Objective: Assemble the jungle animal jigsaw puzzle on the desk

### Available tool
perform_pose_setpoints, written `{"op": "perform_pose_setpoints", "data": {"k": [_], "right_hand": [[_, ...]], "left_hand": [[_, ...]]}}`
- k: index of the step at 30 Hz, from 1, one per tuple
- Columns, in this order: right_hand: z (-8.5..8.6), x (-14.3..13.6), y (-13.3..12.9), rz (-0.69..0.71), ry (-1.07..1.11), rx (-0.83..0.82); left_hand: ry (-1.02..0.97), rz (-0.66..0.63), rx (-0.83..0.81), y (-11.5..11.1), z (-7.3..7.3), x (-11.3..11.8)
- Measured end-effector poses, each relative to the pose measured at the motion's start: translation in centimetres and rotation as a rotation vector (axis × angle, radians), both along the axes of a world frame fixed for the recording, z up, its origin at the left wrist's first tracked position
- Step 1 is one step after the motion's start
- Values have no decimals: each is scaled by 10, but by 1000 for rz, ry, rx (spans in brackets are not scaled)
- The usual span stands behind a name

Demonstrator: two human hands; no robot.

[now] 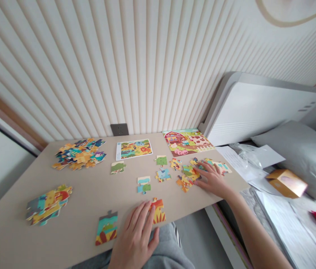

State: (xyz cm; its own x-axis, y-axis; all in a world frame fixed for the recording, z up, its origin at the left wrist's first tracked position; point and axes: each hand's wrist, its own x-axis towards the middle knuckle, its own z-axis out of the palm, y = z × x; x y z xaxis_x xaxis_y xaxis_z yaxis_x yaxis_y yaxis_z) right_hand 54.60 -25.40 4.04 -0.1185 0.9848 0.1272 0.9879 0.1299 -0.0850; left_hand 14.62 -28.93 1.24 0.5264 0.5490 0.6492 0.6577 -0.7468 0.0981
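My left hand [137, 235] lies at the table's near edge, fingers stretched out and thumb apart. Its fingertips partly cover an orange-and-yellow puzzle piece [159, 212]; whether they press on it I cannot tell. To its left is a teal puzzle piece with a green animal [106, 228]. My right hand [210, 180] reaches over a loose group of puzzle pieces [187, 170] on the right, fingers spread and touching or just above them. Some pieces are hidden under it. Between the hands and the wall lie a blue piece [163, 174], a green piece [161, 160] and two joined pieces [144, 185].
A picture card [134, 149] and a farm picture [187, 142] lie along the wall. On the left are a large heap of pieces [79, 154] and a smaller stack [48, 203]. Right of the table, a bed holds papers, an orange box [287, 183] and a pillow [300, 153].
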Motion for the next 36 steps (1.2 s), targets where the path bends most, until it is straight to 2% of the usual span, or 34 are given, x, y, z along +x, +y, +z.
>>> {"op": "perform_pose_setpoints", "data": {"k": [6, 11, 17, 21, 24, 29, 32, 36], "right_hand": [[12, 12, 23, 58, -1, -140], [22, 10, 24, 118, -21, -52], [40, 4, 12, 178, -160, 77], [50, 7, 6, 157, -239, 67], [54, 21, 4, 136, -298, 91], [62, 41, -4, 11, -309, 177], [58, 15, -18, 66, -139, 202], [39, -61, -40, 334, 116, 102]], "left_hand": [[-18, 11, -3, 0, -3, 0], [-21, 18, 1, -1, -3, 1], [38, 20, -4, 0, -5, -2], [71, 19, -19, 1, -5, -4], [28, 19, -54, 0, -2, -3], [2, 37, -114, -2, 1, -3], [8, 37, -146, -2, 0, -2], [-2, 30, -177, -2, 2, -2]]}}
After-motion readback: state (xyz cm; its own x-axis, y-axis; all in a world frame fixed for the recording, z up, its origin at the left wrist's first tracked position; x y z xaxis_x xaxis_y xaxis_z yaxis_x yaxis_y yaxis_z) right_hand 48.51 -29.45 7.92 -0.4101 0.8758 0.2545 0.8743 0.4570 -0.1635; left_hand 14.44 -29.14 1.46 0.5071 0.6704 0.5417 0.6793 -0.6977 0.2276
